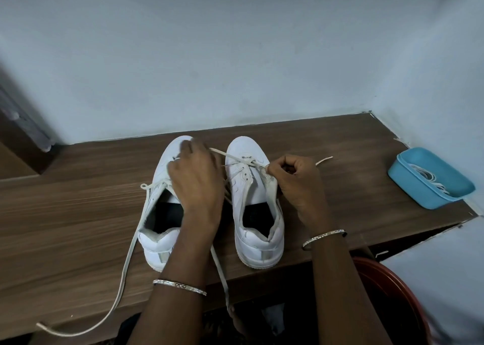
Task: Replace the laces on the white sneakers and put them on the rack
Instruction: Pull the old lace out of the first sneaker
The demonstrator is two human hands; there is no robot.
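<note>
Two white sneakers stand side by side on the wooden table, toes toward the wall. My left hand (195, 173) lies over the laces of the left sneaker (159, 245); whether its fingers grip anything is hidden. A loose lace (123, 274) trails from that shoe down past the table's front edge. My right hand (293, 177) pinches the lace of the right sneaker (258, 229) near the tongue. That lace (227, 155) runs taut across the shoe's upper eyelets toward my left hand. Its other end (324, 159) lies on the table to the right.
A blue plastic tub (408, 172) holding white laces (432, 179) sits at the table's right end by the wall. A red round object (387, 289) is below the table's front edge on the right. The wall closes the back and right side.
</note>
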